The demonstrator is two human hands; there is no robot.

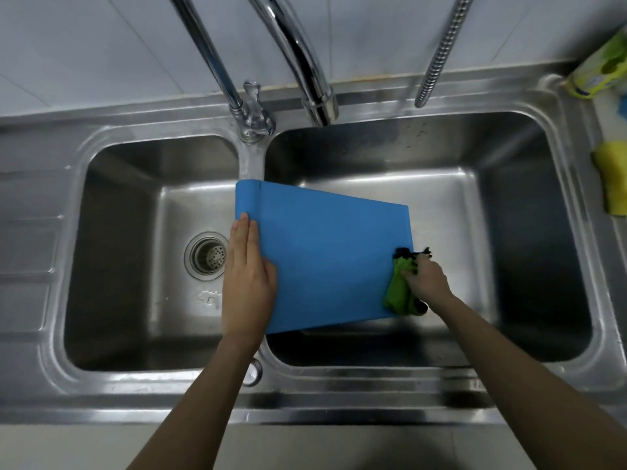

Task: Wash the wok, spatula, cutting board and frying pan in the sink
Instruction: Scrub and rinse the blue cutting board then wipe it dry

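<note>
The left hand (249,279) with straight fingers steadies the flat blue plastic cutting board (329,262) over the steel double sink (339,378); the right hand (425,283) grips a green cloth (400,293) at its right edge. Hard scrubbing could make the wet board slip.

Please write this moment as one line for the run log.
step: scrubbing cutting board | left hand: steadies its left edge | right hand: grips green cloth | place: right sink basin

A green cloth (400,293) sits bunched under the right hand's fingers (412,268). Just left of the left hand's fingers (242,239) is a round drain strainer (206,255). Beyond those fingertips stands a chrome tap valve (252,111) with two curved spouts (298,59). A ribbed hose (441,52) hangs beyond the right fingers. Well right of them are a yellow-green packet (597,72) and a yellow rag (610,178).
</note>
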